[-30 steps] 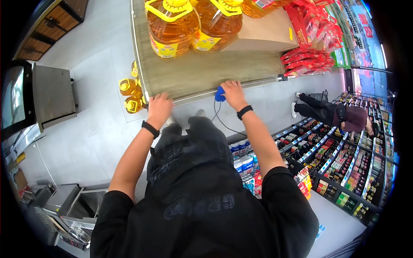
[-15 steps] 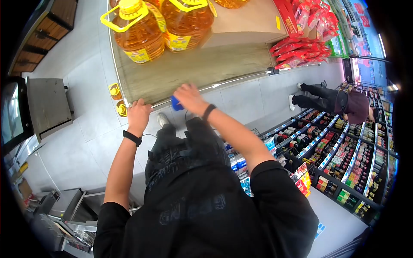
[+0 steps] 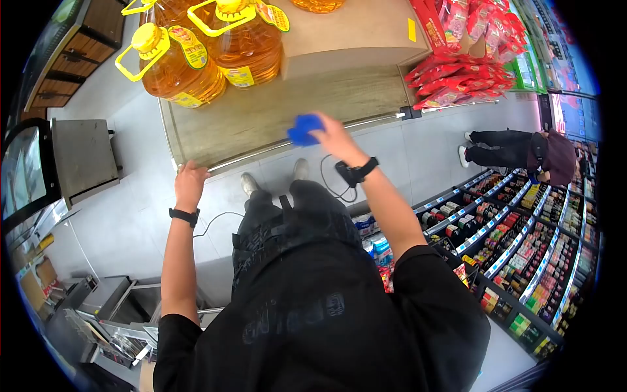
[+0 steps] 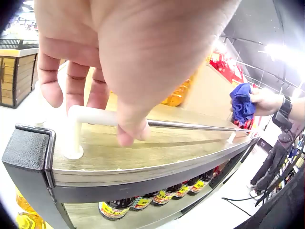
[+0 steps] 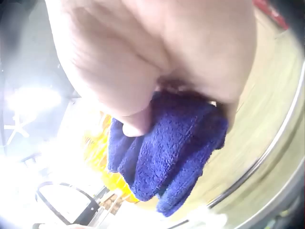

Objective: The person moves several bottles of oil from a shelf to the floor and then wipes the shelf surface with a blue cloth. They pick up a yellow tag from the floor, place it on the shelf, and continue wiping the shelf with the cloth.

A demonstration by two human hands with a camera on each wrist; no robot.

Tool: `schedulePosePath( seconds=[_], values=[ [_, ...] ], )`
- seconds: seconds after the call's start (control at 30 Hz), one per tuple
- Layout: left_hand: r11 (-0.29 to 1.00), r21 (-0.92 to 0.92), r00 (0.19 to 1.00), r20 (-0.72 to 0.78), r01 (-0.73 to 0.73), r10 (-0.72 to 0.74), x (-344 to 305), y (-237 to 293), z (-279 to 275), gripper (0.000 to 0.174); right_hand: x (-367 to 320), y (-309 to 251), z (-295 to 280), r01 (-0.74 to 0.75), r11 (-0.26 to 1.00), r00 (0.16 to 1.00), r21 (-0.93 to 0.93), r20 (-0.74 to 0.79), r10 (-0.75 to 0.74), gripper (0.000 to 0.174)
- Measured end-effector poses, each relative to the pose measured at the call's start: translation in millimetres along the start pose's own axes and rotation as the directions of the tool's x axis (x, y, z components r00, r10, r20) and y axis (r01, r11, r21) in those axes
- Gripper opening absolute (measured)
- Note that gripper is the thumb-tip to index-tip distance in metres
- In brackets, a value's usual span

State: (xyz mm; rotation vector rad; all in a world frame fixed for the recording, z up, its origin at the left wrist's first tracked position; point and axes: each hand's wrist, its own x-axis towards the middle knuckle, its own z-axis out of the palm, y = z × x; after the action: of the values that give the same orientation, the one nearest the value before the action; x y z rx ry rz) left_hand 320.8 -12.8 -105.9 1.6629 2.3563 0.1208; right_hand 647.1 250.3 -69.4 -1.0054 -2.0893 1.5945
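Note:
A blue cloth (image 3: 304,130) hangs from my right hand (image 3: 339,140), pinched between thumb and fingers, over the front edge of the wooden shelf top (image 3: 261,117). In the right wrist view the cloth (image 5: 171,143) is bunched in soft folds beneath the palm. My left hand (image 3: 189,188) holds the thin guard rail at the shelf's left front corner. The left wrist view shows its thumb over the metal rail (image 4: 190,125), beside the white corner fitting (image 4: 95,116), with the other fingers hanging on the far side.
Large oil bottles (image 3: 186,72), a cardboard box (image 3: 353,39) and red packets (image 3: 457,81) stand on the shelf top. Dark bottles (image 4: 116,209) line the level below. A cable (image 3: 336,186) crosses the floor. Another person (image 3: 522,150) is at the right, beside stocked shelves (image 3: 516,242).
My right hand swept left along the rail with the cloth, then came back right, with more of the cloth now showing. The left hand stays at the corner. The head view has shifted.

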Motion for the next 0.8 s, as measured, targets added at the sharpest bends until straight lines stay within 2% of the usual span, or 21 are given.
schedulePosePath(
  seconds=[0.1, 0.2, 0.23, 0.27, 0.3, 0.33, 0.43, 0.53, 0.63, 0.8],
  values=[
    [1.000, 0.003, 0.999, -0.015, -0.031, 0.031, 2.0, -0.8, 1.6, 0.007, -6.1, 8.2, -59.1, -0.039, 0.999, 0.997, 0.023, 0.063, 0.038, 0.040],
    [0.999, -0.031, 1.000, 0.001, 0.023, -0.023, 3.3, 8.0, -5.1, 0.007, -11.5, 18.8, -81.5, 0.227, 0.928, 0.963, -0.296, 0.207, -0.169, 0.045],
    [0.999, -0.031, 0.999, 0.012, 0.034, -0.033, 4.2, 9.2, -6.2, 0.007, -11.3, 22.5, -78.6, 0.280, 0.897, 0.952, -0.342, 0.216, -0.215, 0.047],
    [0.997, -0.043, 0.997, 0.048, 0.060, -0.058, 4.8, 10.6, -7.9, 0.014, -10.2, 26.2, -68.1, 0.330, 0.861, 0.939, -0.386, 0.224, -0.260, 0.048],
    [0.997, -0.039, 0.996, 0.058, 0.069, -0.067, 5.5, 12.0, -7.5, 0.014, -8.3, 30.7, -55.1, 0.377, 0.821, 0.924, -0.429, 0.233, -0.303, 0.050],
    [0.996, -0.034, 0.995, 0.066, 0.079, -0.077, 6.0, 12.8, -7.3, 0.014, -5.3, 45.1, -35.4, 0.414, 0.727, 0.910, -0.547, 0.232, -0.344, 0.048],
    [0.997, 0.009, 0.996, 0.060, 0.072, -0.072, 5.2, 14.2, -6.6, 0.014, -0.1, 46.6, 4.9, 0.375, 0.577, 0.921, -0.726, 0.223, -0.318, 0.043],
    [0.996, 0.054, 0.996, 0.042, 0.074, -0.077, 4.8, 15.1, -4.6, 0.009, 5.0, 52.3, 10.3, 0.367, 0.524, 0.925, -0.768, 0.243, -0.292, 0.040],
    [0.994, 0.071, 0.995, 0.055, 0.082, -0.086, 6.9, 20.0, -4.3, 0.008, 5.4, 57.2, -6.6, 0.425, 0.540, 0.904, -0.727, 0.315, -0.288, 0.036],
    [0.987, 0.153, 0.995, 0.076, 0.047, -0.060, 5.5, 19.4, -0.9, 0.011, 1.6, 72.5, -63.2, 0.381, 0.489, 0.924, -0.785, 0.324, -0.202, 0.032]
  ],
)
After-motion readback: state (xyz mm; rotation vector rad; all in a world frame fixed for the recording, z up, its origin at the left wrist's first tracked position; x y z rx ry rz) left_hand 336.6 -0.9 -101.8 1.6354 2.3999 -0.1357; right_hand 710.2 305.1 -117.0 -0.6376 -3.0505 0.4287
